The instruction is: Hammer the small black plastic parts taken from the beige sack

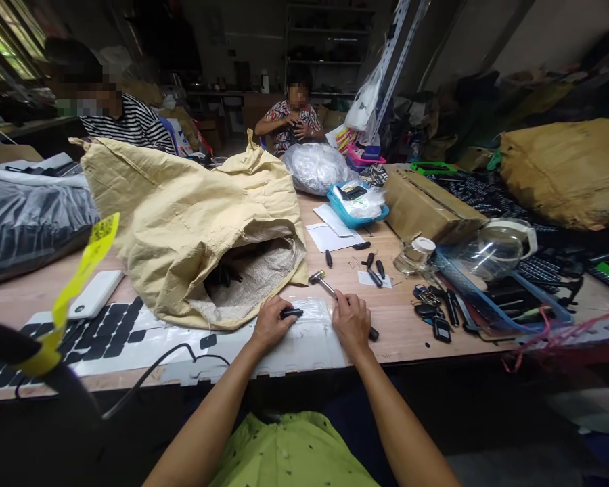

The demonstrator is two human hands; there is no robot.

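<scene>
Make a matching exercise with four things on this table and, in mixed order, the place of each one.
Things:
1. small black piece
2. hammer
3. yellow sack
4. white power bank

Places:
A. handle passes under the right hand
B. on the table, left of the sack's mouth
C. pinched in the left hand
D. lying open-mouthed behind both hands

Pairs: 1-C, 2-A, 3-D, 4-B

One hammer (327, 287), one yellow sack (183, 216), one cardboard box (426, 203), two co-workers (291, 118), perhaps six small black pieces (374, 277).
</scene>
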